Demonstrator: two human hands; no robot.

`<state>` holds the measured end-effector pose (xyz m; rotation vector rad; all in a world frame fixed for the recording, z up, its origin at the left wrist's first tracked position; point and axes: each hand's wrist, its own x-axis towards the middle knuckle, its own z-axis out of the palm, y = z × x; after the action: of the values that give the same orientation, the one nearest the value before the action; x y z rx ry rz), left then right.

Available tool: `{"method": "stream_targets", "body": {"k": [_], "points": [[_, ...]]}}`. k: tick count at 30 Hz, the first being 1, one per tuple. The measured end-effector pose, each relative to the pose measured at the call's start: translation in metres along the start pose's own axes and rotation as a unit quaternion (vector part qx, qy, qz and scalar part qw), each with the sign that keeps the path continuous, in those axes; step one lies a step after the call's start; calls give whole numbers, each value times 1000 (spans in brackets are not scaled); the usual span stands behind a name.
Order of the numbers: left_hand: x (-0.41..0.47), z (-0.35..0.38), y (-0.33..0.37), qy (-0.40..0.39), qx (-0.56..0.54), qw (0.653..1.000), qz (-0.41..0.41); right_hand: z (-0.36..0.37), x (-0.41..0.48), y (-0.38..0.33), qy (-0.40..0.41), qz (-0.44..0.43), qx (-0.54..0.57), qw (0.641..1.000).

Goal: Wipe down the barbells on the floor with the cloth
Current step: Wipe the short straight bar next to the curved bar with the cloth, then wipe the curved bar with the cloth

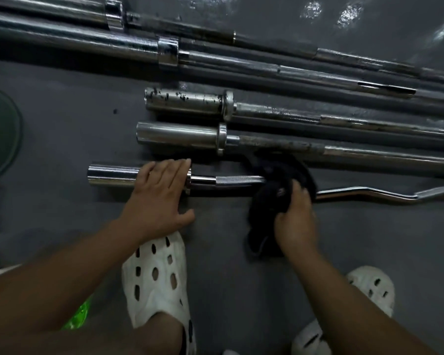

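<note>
Several chrome barbells lie side by side on the dark grey floor (62,119). The nearest is a curl bar (369,193) with a wavy shaft and a shiny sleeve (110,174) at its left end. My left hand (159,196) rests flat on that sleeve by the collar, fingers straight. My right hand (296,216) grips a black cloth (269,190) that is wrapped over the curl bar's shaft. Behind it lie a straight bar with a smooth sleeve (177,135) and one with a chipped, spotted sleeve (182,101).
Two longer bars (75,42) run across the top. A dark round plate edge (0,134) shows at the left. My feet in white perforated clogs (154,278) stand close to the curl bar. A green item (80,316) lies at the lower left.
</note>
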<state>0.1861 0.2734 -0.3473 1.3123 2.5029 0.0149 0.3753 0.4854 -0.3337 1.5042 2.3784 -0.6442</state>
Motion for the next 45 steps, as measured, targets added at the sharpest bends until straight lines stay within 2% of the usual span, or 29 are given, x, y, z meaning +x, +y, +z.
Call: {"method": "stream_targets", "body": {"k": [1, 2, 3, 5, 7, 8, 10, 12, 14, 15, 16, 18, 20, 22, 23, 25, 30, 38, 45], "points": [[1, 0, 1, -7, 2, 1000, -7, 3, -4, -7, 3, 32, 3, 999], [3, 0, 2, -15, 2, 1000, -14, 7, -11, -21, 0, 6, -6, 1000], [5, -2, 1, -23, 3, 1000, -19, 14, -19, -37, -18, -74, -22, 997], [5, -6, 2, -35, 6, 999, -20, 22, -35, -70, -96, -256, -64, 960], [5, -8, 2, -35, 7, 999, -19, 23, -32, -81, -137, -321, -92, 933], [5, -9, 1, -35, 8, 999, -18, 20, -26, -77, -134, -319, -103, 933], [4, -9, 1, -38, 12, 999, -15, 14, -11, -52, -77, -271, -93, 955], [2, -10, -1, -44, 16, 999, -14, 6, 1, -21, -12, -156, -20, 988], [0, -11, 0, -54, 20, 998, -16, 3, 4, -3, -1, -24, 46, 999], [-1, -13, 2, -54, 16, 998, -23, 3, 0, -2, -6, -11, 40, 999], [-2, -16, 5, -51, 8, 998, -33, 4, -6, -5, -12, -38, 22, 999], [-4, -25, 19, -34, -9, 998, -55, 7, -18, -15, -37, -169, -19, 985], [-8, -34, 41, -21, -29, 997, -66, 6, -21, -20, -98, -306, -60, 945], [-16, -37, 62, -31, -62, 995, -68, -1, -15, -18, -171, -333, -71, 925], [-22, -39, 71, -39, -78, 994, -71, -8, -15, -13, -173, -323, -54, 929], [-34, -46, 82, -52, -98, 991, -70, -20, -18, 1, -120, -318, -4, 941], [-60, -103, 121, -47, -94, 993, -54, -81, -32, 43, -26, -367, 42, 929], [-95, -193, 241, 76, -122, 988, -54, -217, -70, 127, 89, -411, 4, 907], [-98, -177, 338, 101, -160, 982, -10, -292, -84, 186, 155, -381, -39, 911]]}}
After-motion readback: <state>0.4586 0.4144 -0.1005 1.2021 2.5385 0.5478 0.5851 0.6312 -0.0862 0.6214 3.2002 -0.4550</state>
